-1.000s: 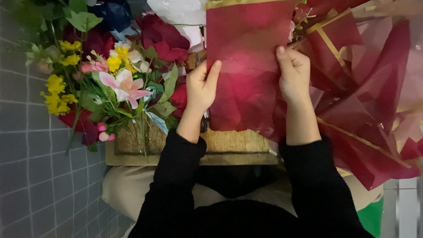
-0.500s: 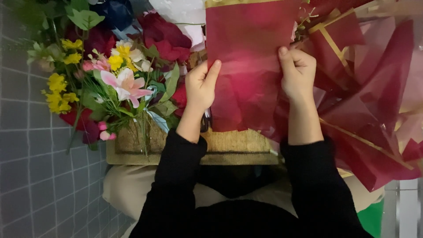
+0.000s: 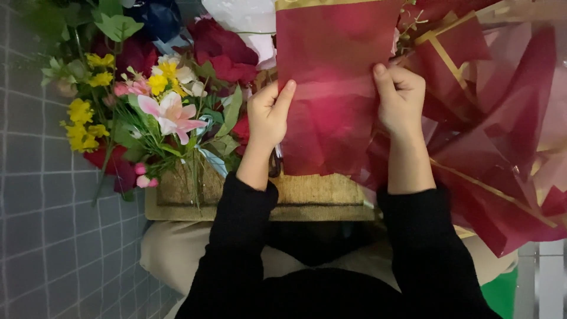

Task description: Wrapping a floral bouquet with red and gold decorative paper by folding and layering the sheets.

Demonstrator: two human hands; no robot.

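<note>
grey floor tiles (image 3: 41, 236) sit below. my left hand (image 3: 269, 112) and right hand (image 3: 401, 97) each pinch the red wrapping sheet (image 3: 331, 88) above the woven board (image 3: 319, 195); i'd keep it flat, pull evenly.

Single view only: head-worn camera, looking almost straight down over the wearer's chest and lap, close range. Both black sleeves enter from 6 o'clock; left hand (image 3: 269, 118) and right hand (image 3: 401, 97) sit near frame centre on a dark red wrapping sheet (image 3: 333, 88). Flower bunch (image 3: 147, 100) fills 10 o'clock, grey tiled floor (image 3: 41, 224) at 8 o'clock. No second view, so no shared area.
</note>
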